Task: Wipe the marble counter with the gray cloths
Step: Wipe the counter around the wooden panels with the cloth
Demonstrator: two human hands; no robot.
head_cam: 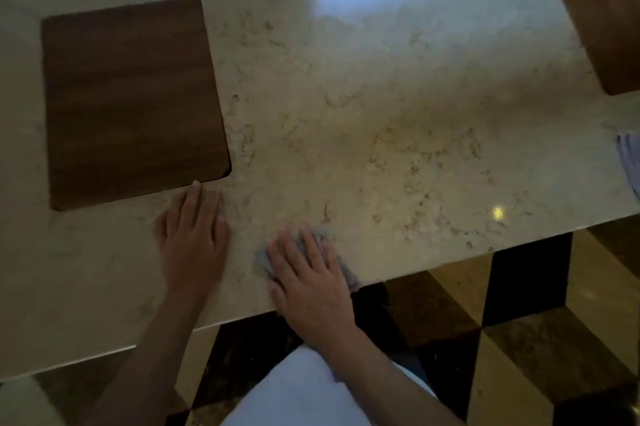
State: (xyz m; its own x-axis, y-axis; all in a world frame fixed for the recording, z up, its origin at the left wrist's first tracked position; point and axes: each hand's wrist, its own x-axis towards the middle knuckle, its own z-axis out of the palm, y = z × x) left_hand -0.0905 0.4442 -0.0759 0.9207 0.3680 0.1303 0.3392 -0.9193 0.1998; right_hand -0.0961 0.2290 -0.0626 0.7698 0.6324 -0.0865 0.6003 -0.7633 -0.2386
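The beige veined marble counter (363,120) fills most of the view. My right hand (308,273) lies flat, fingers spread, pressing a small gray cloth (320,238) onto the counter close to its front edge; most of the cloth is hidden under the palm. My left hand (194,235) rests flat on the bare counter just left of it, fingers together, with nothing under it, its fingertips near the front edge of a wooden board. A second gray cloth (628,155) shows partly at the right border.
A dark wooden board (131,99) lies on the counter at the left. Another wooden board (602,13) sits at the far right corner. The counter's front edge (415,268) runs diagonally; below it is a black and tan patterned floor (519,321).
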